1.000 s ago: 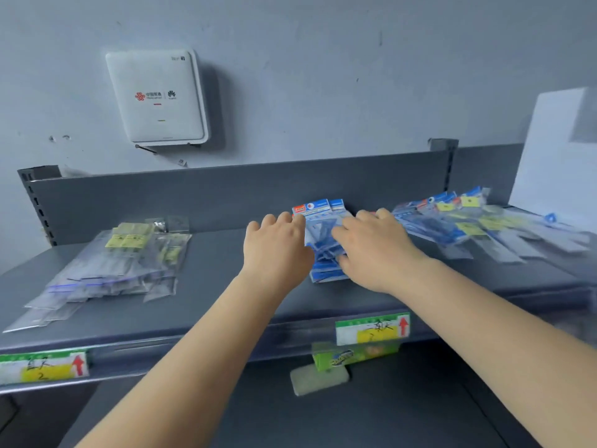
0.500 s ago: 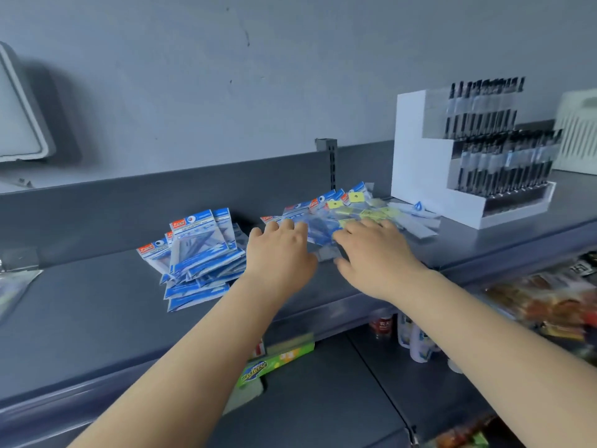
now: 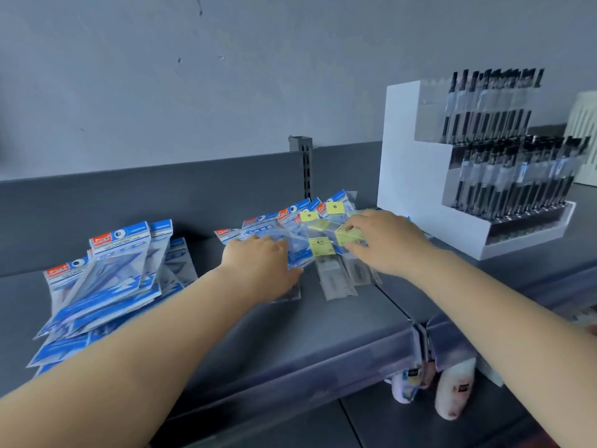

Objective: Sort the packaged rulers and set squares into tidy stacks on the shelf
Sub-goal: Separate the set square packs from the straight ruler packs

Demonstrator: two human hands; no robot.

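Observation:
A loose stack of blue set square packs [image 3: 109, 279] lies on the left of the grey shelf [image 3: 323, 324]. To its right sits a mixed pile: more blue set square packs [image 3: 290, 218] with clear ruler packets [image 3: 336, 279] bearing yellow labels on top. My left hand [image 3: 258, 266] rests flat on the blue packs of that pile. My right hand [image 3: 384, 244] is over the ruler packets, and its thumb and fingers pinch a yellow-labelled packet [image 3: 347, 236].
A white tiered pen display [image 3: 407, 189] full of dark pens stands just right of the mixed pile. A white basket [image 3: 584, 124] shows at the far right. Bottles [image 3: 452, 396] stand on the lower shelf. The shelf's back panel [image 3: 161, 195] rises behind the packs.
Both hands left the blue stack and moved right to the mixed pile. They have since spread apart, the right one reaching onto the yellow-labelled rulers.

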